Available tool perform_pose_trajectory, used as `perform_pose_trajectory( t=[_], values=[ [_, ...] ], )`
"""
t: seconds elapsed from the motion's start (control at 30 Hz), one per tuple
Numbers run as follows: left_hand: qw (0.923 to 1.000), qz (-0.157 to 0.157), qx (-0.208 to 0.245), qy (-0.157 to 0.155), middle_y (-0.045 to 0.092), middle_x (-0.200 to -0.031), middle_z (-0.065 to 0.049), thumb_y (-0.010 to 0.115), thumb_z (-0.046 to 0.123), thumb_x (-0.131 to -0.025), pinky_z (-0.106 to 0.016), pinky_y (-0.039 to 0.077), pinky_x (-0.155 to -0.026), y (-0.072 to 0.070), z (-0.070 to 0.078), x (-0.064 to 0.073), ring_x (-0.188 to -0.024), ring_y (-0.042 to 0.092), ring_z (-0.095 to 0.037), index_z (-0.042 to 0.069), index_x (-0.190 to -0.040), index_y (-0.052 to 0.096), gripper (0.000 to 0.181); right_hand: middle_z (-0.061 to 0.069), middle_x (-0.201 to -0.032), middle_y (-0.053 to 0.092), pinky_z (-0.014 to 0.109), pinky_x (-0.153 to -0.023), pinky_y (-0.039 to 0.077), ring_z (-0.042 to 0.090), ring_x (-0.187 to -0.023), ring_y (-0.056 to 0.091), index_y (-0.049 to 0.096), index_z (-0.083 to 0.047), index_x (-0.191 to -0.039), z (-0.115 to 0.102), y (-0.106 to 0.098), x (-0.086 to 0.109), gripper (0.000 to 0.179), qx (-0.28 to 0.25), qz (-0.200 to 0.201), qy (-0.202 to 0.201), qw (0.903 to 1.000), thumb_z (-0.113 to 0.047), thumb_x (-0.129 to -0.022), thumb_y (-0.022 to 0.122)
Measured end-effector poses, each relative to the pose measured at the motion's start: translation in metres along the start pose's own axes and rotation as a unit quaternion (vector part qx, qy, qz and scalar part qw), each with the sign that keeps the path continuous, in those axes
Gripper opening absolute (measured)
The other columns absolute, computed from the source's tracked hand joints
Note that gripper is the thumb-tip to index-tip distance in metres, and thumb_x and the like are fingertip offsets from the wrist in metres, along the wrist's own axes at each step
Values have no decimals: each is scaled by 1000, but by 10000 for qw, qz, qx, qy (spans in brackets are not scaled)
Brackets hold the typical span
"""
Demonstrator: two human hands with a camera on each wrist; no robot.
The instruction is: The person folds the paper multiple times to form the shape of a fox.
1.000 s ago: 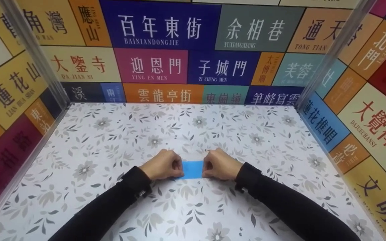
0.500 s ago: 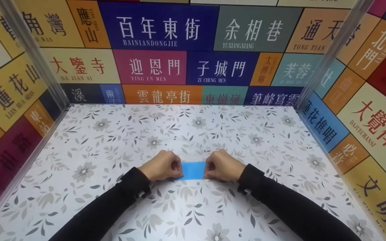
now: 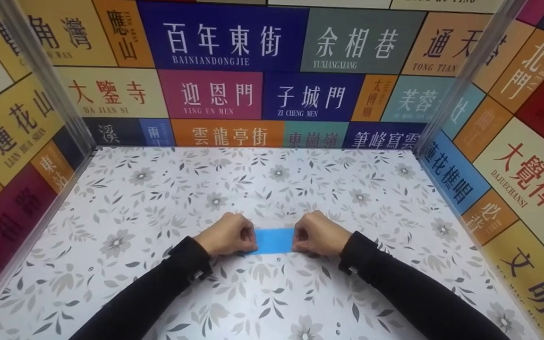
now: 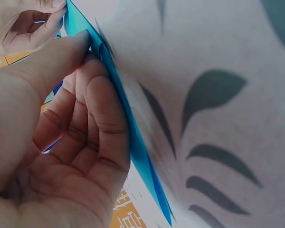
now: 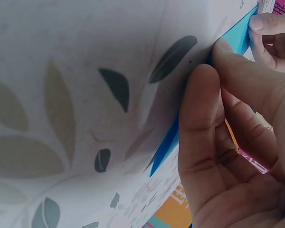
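Observation:
A strip of blue paper (image 3: 274,241) lies low over the patterned tabletop, its ends covered by the two hands. My left hand (image 3: 230,234) pinches its left end between thumb and curled fingers. At the opposite end, my right hand (image 3: 320,234) pinches it the same way. The left wrist view shows the paper (image 4: 140,156) edge-on as thin layers, like a folded sheet, running past the left thumb (image 4: 61,59). In the right wrist view, the right thumb (image 5: 244,69) presses on the paper (image 5: 237,38), with the left hand at the far end.
A white tabletop (image 3: 158,293) printed with grey flowers and leaves spreads around the hands. Walls of coloured panels with Chinese lettering (image 3: 225,38) enclose it at the back and both sides. Clear upright strips (image 3: 470,75) mark the back corners.
The right hand has slid a little to the right along the paper, so more blue shows between the hands. The left hand has stayed nearly still and keeps its pinch.

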State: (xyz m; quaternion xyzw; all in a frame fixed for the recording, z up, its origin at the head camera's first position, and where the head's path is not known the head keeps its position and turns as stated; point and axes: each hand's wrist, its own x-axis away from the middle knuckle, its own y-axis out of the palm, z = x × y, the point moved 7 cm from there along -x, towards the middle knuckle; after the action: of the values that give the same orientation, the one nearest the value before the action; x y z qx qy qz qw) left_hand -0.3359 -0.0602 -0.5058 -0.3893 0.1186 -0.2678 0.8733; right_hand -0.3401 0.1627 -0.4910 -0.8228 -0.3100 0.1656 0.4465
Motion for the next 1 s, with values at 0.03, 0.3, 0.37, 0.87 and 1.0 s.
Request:
perform_pose_trajectory(
  t=[0.03, 0.3, 0.37, 0.87, 1.0],
  values=[
    [10000, -4, 13, -9, 80, -81, 1, 98, 12, -92, -19, 56, -67, 0, 0, 0, -69, 65, -4, 12, -89, 85, 13, -3, -79, 83, 22, -64, 59, 0, -63, 65, 88, -12, -89, 0, 0, 0, 13, -23, 0, 7, 10000, -15, -92, 99],
    [10000, -35, 33, -6, 80, -81, 0, 98, 11, -92, -19, 56, -68, 2, -2, 1, -68, 64, -4, 12, -88, 84, 14, -3, -80, 83, 20, -62, 57, -1, -62, 64, 87, -13, -90, 6, 6, 0, 12, -195, -25, 40, 9998, -17, -94, 98],
    [10000, -12, 18, 40, 80, -80, 0, 97, 11, -92, -19, 56, -68, 2, -2, 1, -68, 64, -4, 11, -87, 85, 14, -4, -79, 82, 20, -62, 56, -1, -62, 63, 87, -14, -89, 7, 6, 1, 13, -191, 9, -14, 9998, -17, -94, 98],
    [10000, -12, 18, 57, 80, -79, -2, 98, 12, -92, -20, 57, -67, 0, 1, 0, -67, 64, -4, 10, -87, 85, 14, -5, -79, 81, 19, -67, 55, -1, -64, 63, 87, -16, -89, 5, 1, 1, 13, -127, -54, 27, 9999, -19, -95, 98],
    [10000, -28, 8, 47, 80, -79, -1, 98, 13, -92, -20, 56, -67, 0, 1, 0, -67, 63, -4, 11, -87, 85, 14, -6, -79, 82, 20, -68, 56, -2, -64, 63, 87, -16, -89, 5, 1, 2, 13, -169, -45, 10, 9998, -18, -95, 97]
  ],
)
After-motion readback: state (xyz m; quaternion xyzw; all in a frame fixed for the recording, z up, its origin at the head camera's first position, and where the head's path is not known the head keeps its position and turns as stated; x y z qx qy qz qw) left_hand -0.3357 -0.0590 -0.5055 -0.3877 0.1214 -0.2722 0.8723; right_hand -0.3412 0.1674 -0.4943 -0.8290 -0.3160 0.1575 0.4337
